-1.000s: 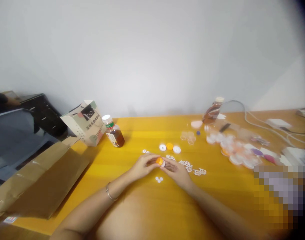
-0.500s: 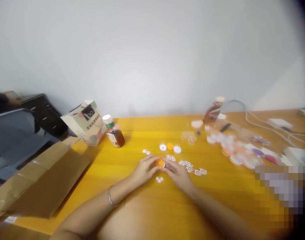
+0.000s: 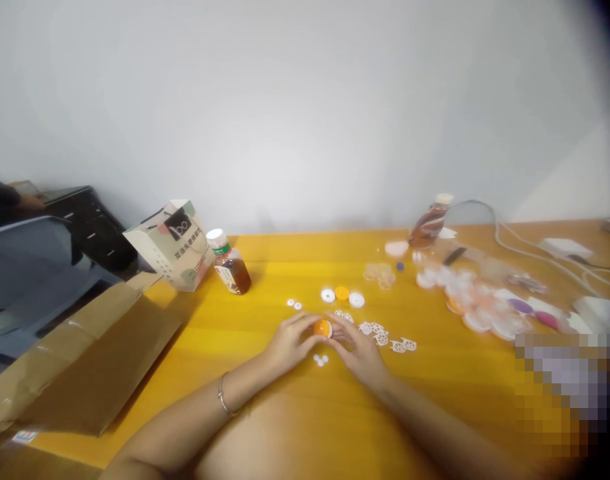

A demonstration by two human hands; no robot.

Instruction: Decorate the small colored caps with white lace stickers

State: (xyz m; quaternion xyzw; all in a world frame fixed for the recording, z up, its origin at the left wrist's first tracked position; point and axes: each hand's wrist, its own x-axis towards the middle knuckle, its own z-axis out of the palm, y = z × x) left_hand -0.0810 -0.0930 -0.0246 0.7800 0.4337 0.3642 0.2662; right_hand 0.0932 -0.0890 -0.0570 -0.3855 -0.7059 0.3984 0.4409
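Note:
Between my two hands is a small round orange disc with a white rim (image 3: 323, 328), held just above the table. My left hand (image 3: 289, 343) pinches its left side with thumb and fingers. From the right, my right hand (image 3: 357, 350) closes on the white edge; its fingertips are partly hidden. Small white discs (image 3: 321, 360) lie just below my hands, and two more white discs (image 3: 294, 304) lie beyond the left one. White lace-like cut-out pieces (image 3: 377, 331) spread beside my right hand. Farther back, an orange disc (image 3: 341, 293) sits between two white round pieces (image 3: 356, 300).
At left are an open cardboard box (image 3: 99, 360), a paper bag (image 3: 172, 247) and a drink bottle (image 3: 229, 263). Several clear round cases (image 3: 477, 303), another bottle (image 3: 429, 223) and white cables (image 3: 529, 243) occupy the right. A person's hand (image 3: 29, 202) shows at far left.
The whole view has shifted very slightly. My hands keep nearly the same grip on the orange disc, which is turned slightly, showing more white rim on its right.

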